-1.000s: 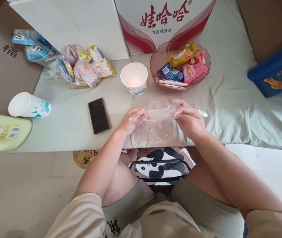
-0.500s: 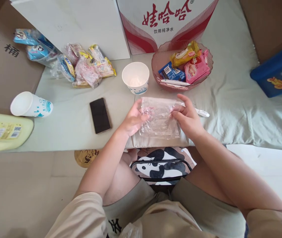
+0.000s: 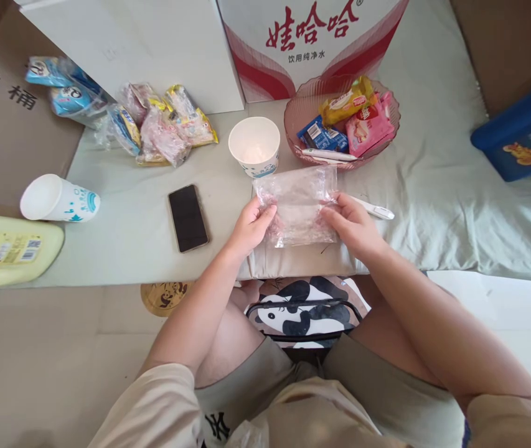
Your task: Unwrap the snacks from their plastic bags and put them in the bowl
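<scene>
A clear plastic bag [image 3: 299, 205] is stretched between my two hands just above the cloth-covered table, near its front edge. My left hand [image 3: 252, 227] pinches its left side with the thumb on top. On the right side, my right hand [image 3: 352, 224] grips it the same way. A white pen-like object [image 3: 377, 210] lies beside my right hand, partly covered by it. Just beyond the bag stands a white paper cup [image 3: 254, 146] with something pale inside that I cannot make out. Behind my right hand sits a pink glass bowl [image 3: 296, 121] of wrapped snacks, with a pen across its near side.
A phone [image 3: 188, 218] lies left of my hands. Further left are a tipped paper cup [image 3: 60, 198] and a pale yellow jug [image 3: 13, 249]. Wrapped snacks [image 3: 167, 134] lie before white boxes [image 3: 144, 50]. A blue container [image 3: 521, 134] is at the right.
The bag has risen a little and tilted, its top edge moving toward the cup and bowl. My right fingers, spread before, have closed on the bag, and my left fingers have tightened.
</scene>
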A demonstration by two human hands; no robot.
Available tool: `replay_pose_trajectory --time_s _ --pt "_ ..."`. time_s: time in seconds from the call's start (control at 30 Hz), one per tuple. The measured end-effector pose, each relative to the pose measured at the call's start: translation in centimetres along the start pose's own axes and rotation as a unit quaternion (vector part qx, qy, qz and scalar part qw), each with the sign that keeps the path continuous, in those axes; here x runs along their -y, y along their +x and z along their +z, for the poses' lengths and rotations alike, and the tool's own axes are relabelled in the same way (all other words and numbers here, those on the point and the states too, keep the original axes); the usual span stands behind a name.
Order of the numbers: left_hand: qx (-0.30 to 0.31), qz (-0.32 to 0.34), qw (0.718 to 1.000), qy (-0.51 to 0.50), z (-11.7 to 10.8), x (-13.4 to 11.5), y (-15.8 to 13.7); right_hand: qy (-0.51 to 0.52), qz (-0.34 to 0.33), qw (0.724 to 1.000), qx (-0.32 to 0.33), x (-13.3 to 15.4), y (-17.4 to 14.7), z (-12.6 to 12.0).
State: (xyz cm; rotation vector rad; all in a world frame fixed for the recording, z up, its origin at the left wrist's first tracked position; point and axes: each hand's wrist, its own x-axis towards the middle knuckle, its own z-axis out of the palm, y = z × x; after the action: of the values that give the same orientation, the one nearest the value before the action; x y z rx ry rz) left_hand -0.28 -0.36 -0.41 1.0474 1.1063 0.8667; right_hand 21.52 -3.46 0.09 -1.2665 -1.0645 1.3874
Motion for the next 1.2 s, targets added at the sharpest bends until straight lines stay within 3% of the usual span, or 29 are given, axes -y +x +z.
replay_pose_trajectory --time_s 0.1,0.3,0.47,0.53,0.67,0.77,0.97,1.07,1.2 --pt "0.008 -0.028 0.999 -0.029 -0.2 -0.6 -0.1 -0.021 0.009 0.999 0.045 0.2 -0.2 0.0" --pt "0.037 -0.04 0.988 -0.141 -0.5 -2.5 -0.7 0.091 -0.009 0.996 0.003 0.8 -0.4 0.0" --pt "0.046 0.012 0.996 -0.072 -0.7 -2.0 -0.4 0.051 0.001 0.999 0.0 0.3 -0.1 -0.4" --pt "0.018 0.055 0.998 -0.02 -0.7 -1.5 -0.1 0.034 0.0 0.999 -0.026 -0.1 0.1 -0.5" --pt "-0.112 0.136 0.982 0.066 -0.6 -0.8 0.3 0.017 -0.036 0.993 -0.112 -0.6 0.4 -0.7" --pt "-0.112 0.142 0.978 0.107 -0.2 -0.7 0.1 -0.024 -0.069 0.987 -0.144 -0.5 0.2 -0.6" --pt "0.012 0.13 0.989 0.071 1.6 0.2 -0.4 -0.097 -0.159 0.982 -0.017 0.8 -1.4 1.2" --pt "0.04 0.145 0.988 0.039 2.3 0.5 -0.4 -0.088 -0.153 0.983 0.041 1.1 -2.2 2.0" --pt "0.06 0.136 0.988 0.041 3.1 0.2 -0.7 -0.09 -0.137 0.985 0.06 1.0 -2.5 2.3"
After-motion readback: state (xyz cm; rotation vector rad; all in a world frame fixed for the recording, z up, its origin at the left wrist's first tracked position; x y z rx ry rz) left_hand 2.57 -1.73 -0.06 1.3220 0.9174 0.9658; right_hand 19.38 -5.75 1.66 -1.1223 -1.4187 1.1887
